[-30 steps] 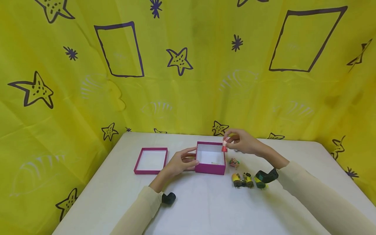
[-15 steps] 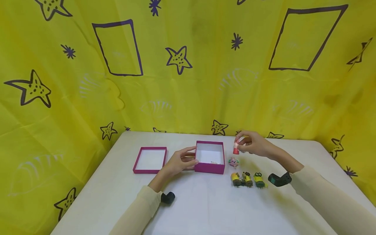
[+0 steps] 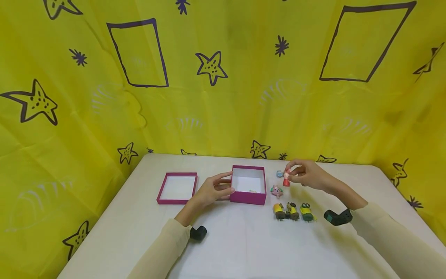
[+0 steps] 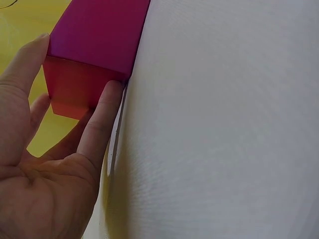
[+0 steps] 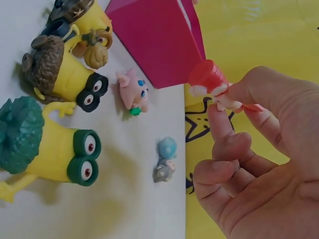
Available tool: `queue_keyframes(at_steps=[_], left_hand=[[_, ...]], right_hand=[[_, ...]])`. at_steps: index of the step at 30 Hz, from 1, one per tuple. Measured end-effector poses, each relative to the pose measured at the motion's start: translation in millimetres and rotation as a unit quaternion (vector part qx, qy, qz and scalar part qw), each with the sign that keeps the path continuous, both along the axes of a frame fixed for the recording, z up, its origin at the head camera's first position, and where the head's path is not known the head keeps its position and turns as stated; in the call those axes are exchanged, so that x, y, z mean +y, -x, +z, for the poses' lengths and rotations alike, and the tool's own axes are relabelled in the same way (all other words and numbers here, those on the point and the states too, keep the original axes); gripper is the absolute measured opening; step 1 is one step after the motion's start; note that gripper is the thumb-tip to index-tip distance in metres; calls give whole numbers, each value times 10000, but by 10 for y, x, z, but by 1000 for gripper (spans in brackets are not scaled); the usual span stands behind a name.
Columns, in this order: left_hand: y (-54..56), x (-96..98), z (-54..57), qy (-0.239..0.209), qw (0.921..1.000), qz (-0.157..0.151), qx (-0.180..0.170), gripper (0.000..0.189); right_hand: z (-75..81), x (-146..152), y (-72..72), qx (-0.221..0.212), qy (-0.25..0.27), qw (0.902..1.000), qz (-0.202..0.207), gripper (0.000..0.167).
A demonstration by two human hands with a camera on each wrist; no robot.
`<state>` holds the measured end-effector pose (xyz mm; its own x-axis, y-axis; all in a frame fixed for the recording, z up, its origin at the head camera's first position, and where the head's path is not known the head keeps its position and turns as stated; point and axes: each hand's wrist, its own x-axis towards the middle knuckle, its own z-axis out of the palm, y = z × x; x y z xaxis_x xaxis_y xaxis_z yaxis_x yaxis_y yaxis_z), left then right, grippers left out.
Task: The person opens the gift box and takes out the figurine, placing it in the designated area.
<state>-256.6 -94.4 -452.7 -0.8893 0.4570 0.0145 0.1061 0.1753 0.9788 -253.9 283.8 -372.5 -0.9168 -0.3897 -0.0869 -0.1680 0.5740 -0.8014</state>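
The thumb and index finger of my right hand pinch a small red and white figurine, its red end pointing down, above the table right of the box. My left hand holds the open magenta box by its left side, thumb at the front corner and fingers along the side wall. Something small and pale lies inside, near the front wall. Beside the box stand a pink figurine and a little blue and grey figurine. The latter lies just left of the pinched figurine in the head view.
Three yellow minion toys stand in a row nearer me, right of the box. The box's lid, white inside, lies open side up to the left. Behind the white table hangs a yellow curtain.
My right hand has carried the red and white figurine from over the box's right edge to the right and slightly toward me. The blue figurine has come into sight. My left hand stays at the box.
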Motion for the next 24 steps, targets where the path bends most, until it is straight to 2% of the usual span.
queue_keyframes(at_steps=[12,24], left_hand=[[10,-12,-13,0,10000,-54,3,70],[-3,13,16,-160,9998,4,-101,71]], right_hand=[[-215,67,50,-305,152,9994,-4,32],[-365,106,99,-527,-168,9984,129,36]])
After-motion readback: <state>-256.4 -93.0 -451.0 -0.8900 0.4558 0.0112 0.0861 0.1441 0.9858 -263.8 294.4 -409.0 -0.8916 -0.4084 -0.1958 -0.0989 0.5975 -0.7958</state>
